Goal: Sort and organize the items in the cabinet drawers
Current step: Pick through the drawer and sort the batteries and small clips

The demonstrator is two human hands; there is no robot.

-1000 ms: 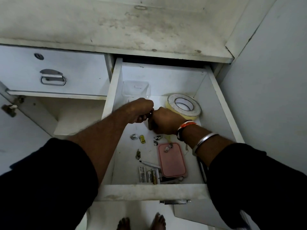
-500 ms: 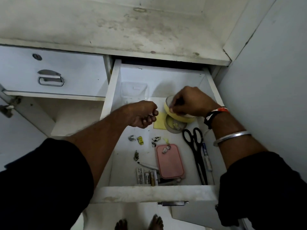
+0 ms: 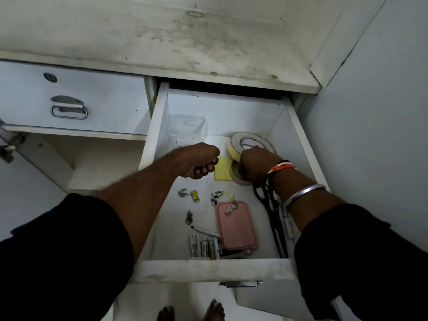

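Note:
The right drawer (image 3: 213, 267) of the white cabinet stands pulled out. My left hand (image 3: 201, 162) hovers over its middle with the fingers curled into a fist; nothing shows inside it. My right hand (image 3: 257, 163) grips a small roll of tape (image 3: 235, 176) beside a yellow sticky pad (image 3: 222, 169). A large yellow tape roll (image 3: 236, 141) lies just behind that hand. Black scissors (image 3: 272, 216) run under my right wrist. A pink-lidded box (image 3: 236, 228), batteries (image 3: 208, 247), a pen (image 3: 206, 231) and several small clips (image 3: 194, 195) lie nearer the front.
A clear plastic container (image 3: 187, 128) stands in the drawer's back left corner. The left drawer (image 3: 92, 100) is closed, with a metal handle (image 3: 69, 110). A wall (image 3: 375, 135) runs close along the right. Bare feet (image 3: 190, 312) show below the drawer.
My right hand came off the top of the large tape roll and dropped onto the small roll in front of it. My left hand stayed curled, shifting slightly.

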